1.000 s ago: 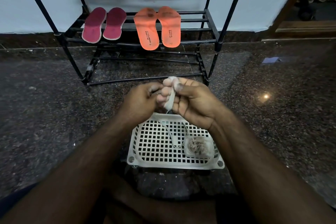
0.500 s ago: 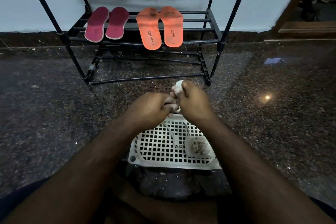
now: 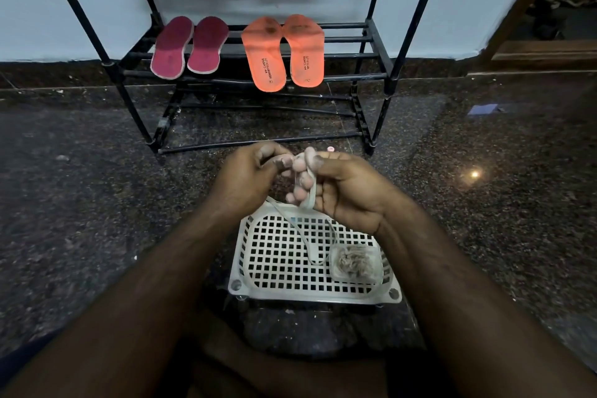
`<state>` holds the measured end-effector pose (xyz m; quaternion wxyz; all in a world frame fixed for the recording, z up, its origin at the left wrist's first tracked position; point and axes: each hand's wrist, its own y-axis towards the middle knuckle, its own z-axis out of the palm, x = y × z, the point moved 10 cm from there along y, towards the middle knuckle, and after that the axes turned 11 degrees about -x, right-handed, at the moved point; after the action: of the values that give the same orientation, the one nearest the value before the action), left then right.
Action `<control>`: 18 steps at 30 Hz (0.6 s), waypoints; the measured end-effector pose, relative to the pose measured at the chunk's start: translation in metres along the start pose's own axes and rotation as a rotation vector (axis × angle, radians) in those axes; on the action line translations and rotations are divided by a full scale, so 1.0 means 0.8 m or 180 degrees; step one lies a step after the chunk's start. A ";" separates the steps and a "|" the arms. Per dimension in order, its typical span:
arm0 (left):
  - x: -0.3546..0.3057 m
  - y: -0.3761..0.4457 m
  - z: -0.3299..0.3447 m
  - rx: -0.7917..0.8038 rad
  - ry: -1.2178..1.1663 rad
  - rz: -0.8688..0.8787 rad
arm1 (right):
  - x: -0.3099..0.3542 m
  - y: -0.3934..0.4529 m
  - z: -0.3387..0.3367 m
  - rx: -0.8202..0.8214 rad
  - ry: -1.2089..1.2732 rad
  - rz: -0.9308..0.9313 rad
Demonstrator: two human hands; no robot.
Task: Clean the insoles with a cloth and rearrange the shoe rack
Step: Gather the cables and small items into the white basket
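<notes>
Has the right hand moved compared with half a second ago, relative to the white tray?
Yes. The right hand has turned palm-up and shifted slightly right along the tray's far edge, gripping the white strip.

Both forearms are bare from the wrists back to where they leave the bottom of the view; no watch, band or ring shows on either one. The left hand [image 3: 248, 178] and the right hand [image 3: 349, 191] are ungloved, and a pale, chalky dust clings to the fingers [image 3: 300, 165] of both, lightest at the tips. Low at the left edge a sliver of dark navy cloth garment [image 3: 22, 352] shows beside the left arm, and a dark patch at the lower right may be the same clothing, too dim to say. Between the arms, bare legs fill the bottom middle.
</notes>
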<state>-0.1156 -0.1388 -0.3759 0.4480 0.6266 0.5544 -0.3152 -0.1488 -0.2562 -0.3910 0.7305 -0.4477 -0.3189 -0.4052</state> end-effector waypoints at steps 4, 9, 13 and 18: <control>0.004 -0.017 0.034 0.0425 0.0388 -0.0077 | 0.023 0.002 -0.008 -0.0251 0.0814 -0.0468; 0.001 -0.042 0.075 0.1139 0.0884 -0.0003 | 0.042 0.005 -0.037 -0.1018 0.0159 -0.1200; -0.015 -0.038 0.069 0.1097 0.1140 0.0296 | 0.034 0.014 -0.060 -0.1591 -0.1717 -0.1291; -0.029 -0.027 0.042 0.0733 0.1011 0.0554 | 0.011 0.021 -0.053 -0.1404 -0.2667 -0.0842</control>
<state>-0.1374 -0.1795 -0.3732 0.3060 0.7610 0.5221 -0.2339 -0.1255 -0.2930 -0.4070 0.3696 -0.6719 -0.5460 -0.3374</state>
